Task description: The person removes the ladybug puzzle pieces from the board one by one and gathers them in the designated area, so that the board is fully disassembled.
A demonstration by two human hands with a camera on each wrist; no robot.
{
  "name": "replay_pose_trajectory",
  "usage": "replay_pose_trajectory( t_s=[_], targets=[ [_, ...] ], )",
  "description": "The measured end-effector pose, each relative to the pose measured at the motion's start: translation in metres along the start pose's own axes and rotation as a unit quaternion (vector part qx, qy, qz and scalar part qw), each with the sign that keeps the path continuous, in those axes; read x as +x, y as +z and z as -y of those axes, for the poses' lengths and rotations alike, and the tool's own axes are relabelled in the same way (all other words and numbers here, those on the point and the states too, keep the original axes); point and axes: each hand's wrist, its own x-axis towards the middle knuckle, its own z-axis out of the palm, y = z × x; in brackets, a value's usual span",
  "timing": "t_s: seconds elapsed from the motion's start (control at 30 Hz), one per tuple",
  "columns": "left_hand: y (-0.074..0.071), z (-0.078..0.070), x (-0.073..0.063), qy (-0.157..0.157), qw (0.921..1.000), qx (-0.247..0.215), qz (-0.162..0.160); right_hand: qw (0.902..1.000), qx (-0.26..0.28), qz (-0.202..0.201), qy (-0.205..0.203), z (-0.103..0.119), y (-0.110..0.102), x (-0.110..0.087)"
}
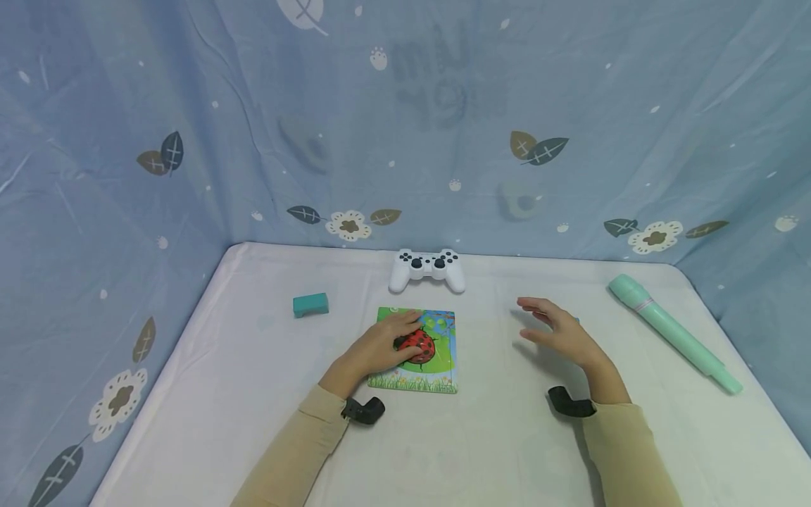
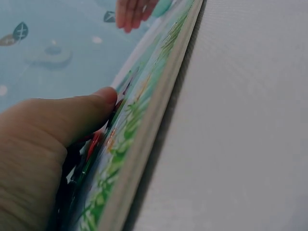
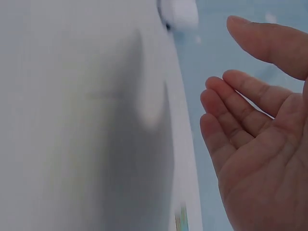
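A ladybug picture board [image 1: 443,359], thick-edged like a children's puzzle, lies flat on the white table. My left hand [image 1: 383,345] rests on its left and upper part, fingers stretched and thumb lying across the red ladybug [image 1: 426,346]. The left wrist view shows the thumb [image 2: 82,113] over the board's surface; the other fingers are hidden there. To the right of the board, my right hand [image 1: 560,334] hovers over the table with its fingers apart and nothing in its palm [image 3: 269,178]. A small blue thing [image 1: 577,320] shows partly behind this hand.
Behind the board lies a white game controller [image 1: 427,267]. A teal block [image 1: 310,305] sits at the back left. Along the right side a mint-green stick-like object [image 1: 674,331] lies at a slant. Blue patterned cloth [image 1: 443,141] hangs around the table [image 1: 481,443].
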Motion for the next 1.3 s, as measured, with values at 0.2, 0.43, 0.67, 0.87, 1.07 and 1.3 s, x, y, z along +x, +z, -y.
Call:
replay_pose_trajectory(
  t_s=[0.2, 0.43, 0.67, 0.87, 1.07, 1.3],
  targets=[
    [-0.003, -0.001, 0.002, 0.000, 0.9999, -0.011, -0.003, 0.9991, 0.031, 0.027, -0.008, 0.022, 0.031, 0.025],
    [-0.003, 0.000, 0.004, -0.003, 0.9996, -0.024, -0.012, 0.9967, 0.056, 0.052, -0.029, 0.057, 0.069, 0.049],
    [-0.005, 0.005, 0.003, 0.008, 0.9995, -0.015, -0.026, 0.9972, 0.017, 0.071, 0.012, 0.065, 0.103, 0.068],
    [-0.008, 0.009, -0.002, 0.001, 0.9996, 0.002, -0.028, 0.9980, -0.011, 0.060, 0.020, 0.063, 0.117, 0.069],
    [-0.010, 0.012, -0.013, -0.017, 0.9994, 0.029, -0.007, 0.9988, -0.024, 0.041, 0.007, 0.060, 0.126, 0.068],
    [-0.012, 0.016, -0.027, -0.033, 0.9989, 0.028, -0.016, 0.9984, -0.055, 0.013, 0.007, 0.062, 0.136, 0.069]
  ],
)
